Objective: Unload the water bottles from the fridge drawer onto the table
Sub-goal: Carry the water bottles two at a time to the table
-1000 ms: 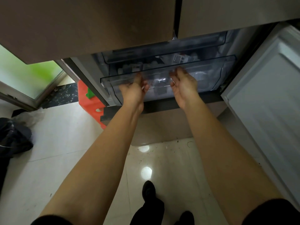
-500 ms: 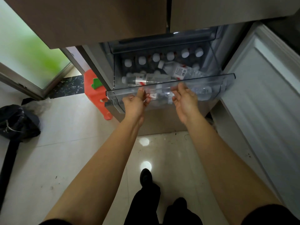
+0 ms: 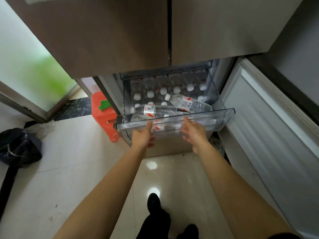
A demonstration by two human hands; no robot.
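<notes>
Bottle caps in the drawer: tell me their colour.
White; the caps show best in the head view.

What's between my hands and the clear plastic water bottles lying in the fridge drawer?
Only the drawer's transparent plastic front wall, in the head view.

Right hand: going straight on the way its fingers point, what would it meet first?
The right hand would first meet the clear front wall of the fridge drawer, at its rim; it looks nearly touching, though depth is unclear.
</notes>
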